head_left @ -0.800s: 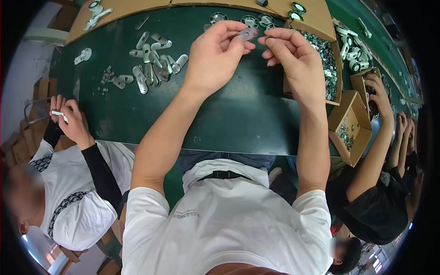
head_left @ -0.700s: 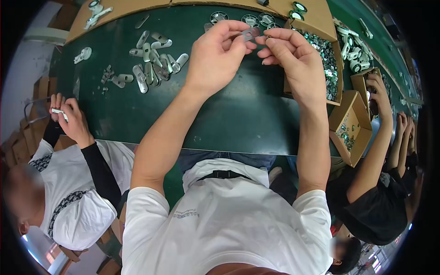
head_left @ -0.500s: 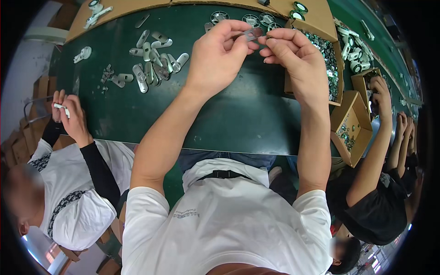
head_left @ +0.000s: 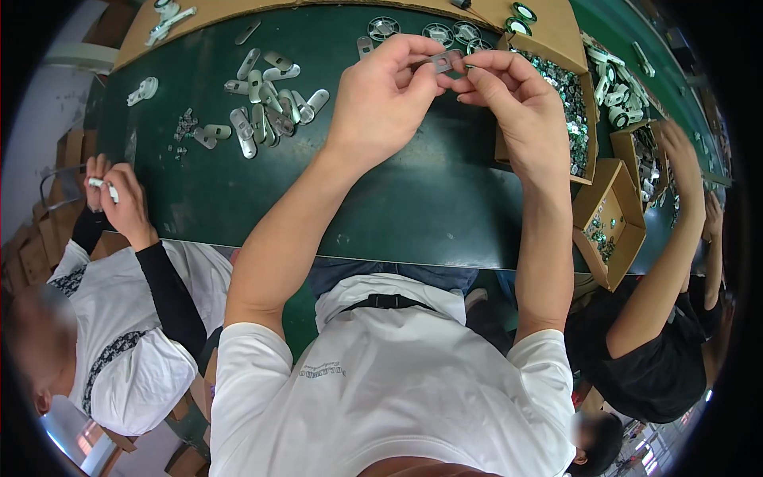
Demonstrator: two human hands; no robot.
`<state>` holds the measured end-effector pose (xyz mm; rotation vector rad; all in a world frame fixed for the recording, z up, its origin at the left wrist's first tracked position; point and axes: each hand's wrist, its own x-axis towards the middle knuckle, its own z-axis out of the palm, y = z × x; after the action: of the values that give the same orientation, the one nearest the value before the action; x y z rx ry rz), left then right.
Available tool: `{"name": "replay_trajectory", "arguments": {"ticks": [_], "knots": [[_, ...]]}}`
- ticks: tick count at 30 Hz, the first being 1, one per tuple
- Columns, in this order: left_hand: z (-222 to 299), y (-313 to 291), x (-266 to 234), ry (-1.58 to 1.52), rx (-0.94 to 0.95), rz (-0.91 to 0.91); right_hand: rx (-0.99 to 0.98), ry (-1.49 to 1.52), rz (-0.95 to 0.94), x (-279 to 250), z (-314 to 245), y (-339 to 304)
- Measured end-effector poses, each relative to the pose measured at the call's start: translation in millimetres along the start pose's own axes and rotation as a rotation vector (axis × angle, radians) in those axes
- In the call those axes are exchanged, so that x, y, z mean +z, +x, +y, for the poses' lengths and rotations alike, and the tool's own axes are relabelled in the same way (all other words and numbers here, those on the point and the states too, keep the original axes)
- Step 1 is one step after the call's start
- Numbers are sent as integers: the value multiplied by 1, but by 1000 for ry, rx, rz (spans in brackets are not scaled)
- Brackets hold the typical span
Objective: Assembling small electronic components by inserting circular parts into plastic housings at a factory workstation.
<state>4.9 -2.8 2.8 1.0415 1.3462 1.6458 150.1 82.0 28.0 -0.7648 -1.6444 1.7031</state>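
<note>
Above the far part of the green table, both hands meet. My left hand [head_left: 380,95] is closed on a small flat rounded metal plate [head_left: 443,61] with an opening in it, gripped between thumb and fingers. Thumb and forefinger of my right hand [head_left: 520,91] are pinched together at the plate's right end, on a small dark piece [head_left: 469,67] too small to name. To the left lies a loose pile of similar oblong metal plates [head_left: 258,119], with a little heap of tiny metal parts [head_left: 187,125] beside it.
A cardboard box [head_left: 589,151] of small shiny parts stands right of my hands, a smaller cardboard tray [head_left: 628,208] nearer me. Round spoked parts [head_left: 384,29] lie at the far edge. White assemblies [head_left: 143,91] sit at left. Co-workers' hands [head_left: 119,199] [head_left: 679,155] are on both sides.
My hands stay nearly in place, with the right fingertips slightly nearer the plate. The right co-worker's hand has lifted away from a box and moved right.
</note>
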Motion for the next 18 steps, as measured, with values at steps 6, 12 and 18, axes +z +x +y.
{"name": "replay_trajectory", "arguments": {"ticks": [6, 12, 18], "knots": [[-2, 2, 2, 36, -10, -16, 0, -5, -3, -3, -3, -2], [-5, -2, -3, 28, 16, 41, -49, -81, 44, 7, 5, -1], [-4, 0, 4, 44, 17, 14, -55, -224, 57, -1, 2, -3]]}}
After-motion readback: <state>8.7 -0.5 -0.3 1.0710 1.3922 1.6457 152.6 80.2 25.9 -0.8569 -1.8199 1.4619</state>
